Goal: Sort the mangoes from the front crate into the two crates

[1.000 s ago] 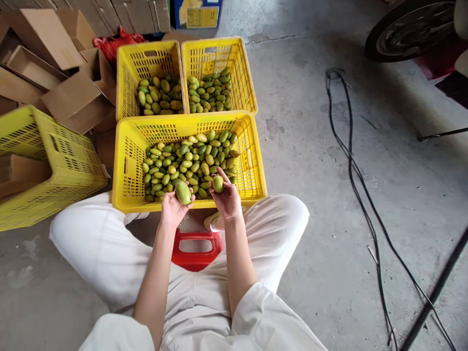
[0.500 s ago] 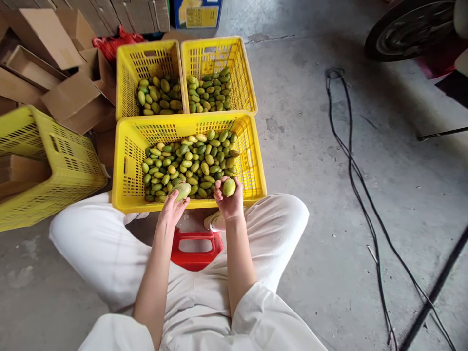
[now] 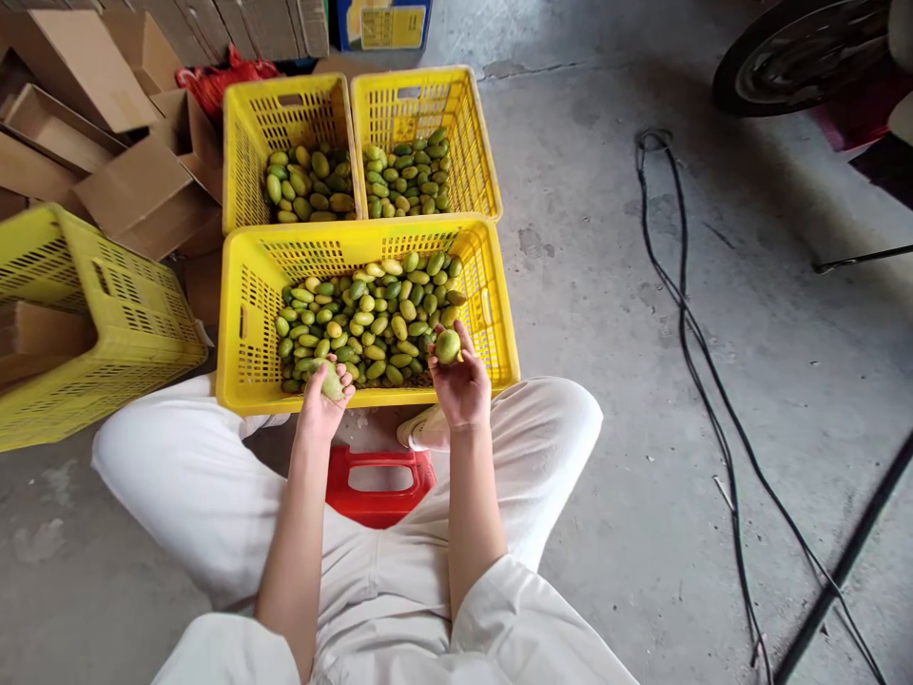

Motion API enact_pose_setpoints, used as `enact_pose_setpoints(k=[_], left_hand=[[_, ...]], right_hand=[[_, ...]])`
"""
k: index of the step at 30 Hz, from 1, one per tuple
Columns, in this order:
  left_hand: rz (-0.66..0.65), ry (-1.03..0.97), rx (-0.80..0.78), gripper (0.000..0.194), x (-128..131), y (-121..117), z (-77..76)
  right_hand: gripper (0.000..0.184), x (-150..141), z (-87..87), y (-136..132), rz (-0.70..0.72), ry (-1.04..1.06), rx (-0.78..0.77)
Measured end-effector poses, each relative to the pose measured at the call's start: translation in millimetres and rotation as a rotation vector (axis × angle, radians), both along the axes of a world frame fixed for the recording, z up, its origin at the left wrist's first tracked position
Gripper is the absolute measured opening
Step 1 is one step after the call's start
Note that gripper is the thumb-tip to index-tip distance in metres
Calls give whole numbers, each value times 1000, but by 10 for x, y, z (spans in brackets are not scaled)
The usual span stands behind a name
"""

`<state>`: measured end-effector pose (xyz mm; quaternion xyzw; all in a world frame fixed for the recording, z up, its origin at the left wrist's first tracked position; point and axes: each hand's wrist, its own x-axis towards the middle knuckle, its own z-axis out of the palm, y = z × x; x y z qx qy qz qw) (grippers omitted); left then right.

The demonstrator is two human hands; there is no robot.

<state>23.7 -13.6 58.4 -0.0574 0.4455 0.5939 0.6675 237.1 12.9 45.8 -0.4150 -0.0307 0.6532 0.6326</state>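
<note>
My left hand (image 3: 322, 407) is closed around a pale green oval fruit (image 3: 332, 382), above the near rim of the front yellow crate (image 3: 371, 231). To its right, my right hand (image 3: 463, 388) is turned palm up and holds a rounder yellow-green fruit (image 3: 448, 346) in its fingers. Under and beyond both hands, the front crate holds a heap of oval fruits (image 3: 378, 314), green to yellow, which look like small mangoes. Part of the heap is hidden by my hands.
Behind stand a left rear crate (image 3: 239, 152) and a right rear crate (image 3: 485, 152), both with fruit. Another yellow crate (image 3: 143, 314) and cardboard boxes (image 3: 135, 190) lie left. A red plastic stool (image 3: 378, 509) is beneath me. Black cable (image 3: 685, 295) and a wheel (image 3: 791, 57) are right.
My left hand has moved a little left and down, its fruit turned more upright. My right hand has shifted slightly right and opened out around its fruit.
</note>
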Motion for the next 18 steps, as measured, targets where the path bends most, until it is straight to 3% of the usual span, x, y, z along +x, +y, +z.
enact_pose_setpoints(k=[4,8,13,18], left_hand=[[-39,5,-17,27,-73,5,27],[-22,74,9,21,-79,8,-35],[-22,139,11,27,-89,16,-158],[-9,138,25,23,-104,17,-127]], right_hand=[[29,-22,-21,-7,-67,-66,26],[16,-46,-32,5,-98,-41,15],[34,-41,3,20,-79,88,-7],[34,-6,-9,10,-52,110,-23]])
